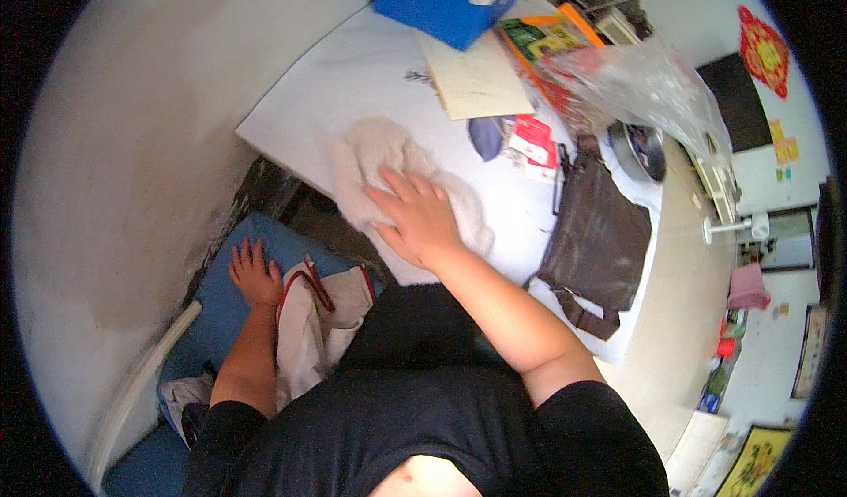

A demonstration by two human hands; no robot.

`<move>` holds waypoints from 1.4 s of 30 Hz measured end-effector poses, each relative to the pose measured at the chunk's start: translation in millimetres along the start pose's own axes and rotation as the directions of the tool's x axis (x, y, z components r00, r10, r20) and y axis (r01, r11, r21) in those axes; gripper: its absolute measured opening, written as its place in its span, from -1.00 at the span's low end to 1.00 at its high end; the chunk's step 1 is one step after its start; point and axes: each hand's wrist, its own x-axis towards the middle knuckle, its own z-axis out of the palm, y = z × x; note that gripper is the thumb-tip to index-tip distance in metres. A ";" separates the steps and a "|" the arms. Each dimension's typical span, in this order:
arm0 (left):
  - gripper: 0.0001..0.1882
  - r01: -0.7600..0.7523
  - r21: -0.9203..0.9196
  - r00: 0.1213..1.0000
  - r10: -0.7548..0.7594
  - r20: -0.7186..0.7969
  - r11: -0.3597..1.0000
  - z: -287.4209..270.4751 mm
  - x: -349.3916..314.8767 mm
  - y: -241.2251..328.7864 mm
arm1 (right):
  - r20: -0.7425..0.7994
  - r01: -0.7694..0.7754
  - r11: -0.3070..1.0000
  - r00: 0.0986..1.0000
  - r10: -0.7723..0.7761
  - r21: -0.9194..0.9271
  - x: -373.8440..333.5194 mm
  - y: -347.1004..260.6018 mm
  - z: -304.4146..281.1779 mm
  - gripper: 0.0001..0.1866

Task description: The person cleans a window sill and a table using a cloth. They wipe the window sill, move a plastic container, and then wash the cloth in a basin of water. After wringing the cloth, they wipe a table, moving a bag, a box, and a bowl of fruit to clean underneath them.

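A pale beige cloth [375, 153] lies rumpled near the edge of the white-covered table [304, 91]. My right hand [422, 219] rests flat on top of it, fingers spread and not gripping. Lower and to the left, my left hand [256, 276] leans on a blue seat [198, 325] with its fingers apart and nothing in them. Beside that hand, a whitish cloth bag with red edging [304, 334] sits between my left arm and my body.
A dark bag with a strap [595, 232] takes up the table's right side. Beyond are red-and-white cards [534, 139], a cream board [476, 73], a blue box [423, 7], clear plastic wrapping [640, 82] and a metal pot [637, 153]. A wall [132, 188] borders the left.
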 end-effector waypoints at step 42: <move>-0.77 -0.516 -0.750 0.784 0.581 -0.219 0.414 -161.9 85.2 405.3 | -0.266 0.091 0.976 0.963 -0.036 0.196 -227.4 168.3 -86.4 -0.46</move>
